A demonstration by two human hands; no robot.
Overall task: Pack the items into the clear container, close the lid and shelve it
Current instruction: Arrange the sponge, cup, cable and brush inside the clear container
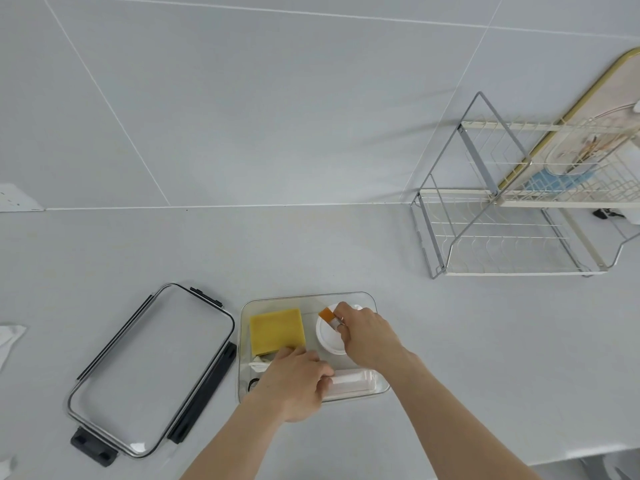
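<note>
Clear container (367, 299) sits on the pale surface (450, 341) at about 6 o'clock, just ahead of the person. Walls transparent, corners rounded, shallow and rectangular. Likely rigid plastic or glass; cannot tell which. Smooth walls will probably be slippery, so best taken with both hands under the short ends or by the rim, kept level once loaded.

Inside: a yellow sponge (277, 329) at the 10 o'clock corner, soft and light, will squash to fit. A white round dish (329, 337) at 1 o'clock, stiff, possibly breakable. A small clear box (353, 381) along the 5 o'clock edge. Something white and a dark loop under the left wrist, too hidden to name.

Right hand (367, 336): grip pinched on a small orange-tipped item (327, 315) over the dish; light, thin, needs only fingertips. Left hand (294, 379): fingers curled at the end of the clear box, touching it; cannot tell whether the grip is actually clamped.

Lid (152, 365) lies flat at 8 o'clock, well apart from nothing, just beside the container: clear panel, black latches along its edges. Judged stiff; lift by the long edges, press latches last.

Wire rack (502, 237) at 2 o'clock, lower tier bare, the likely shelf.
</note>
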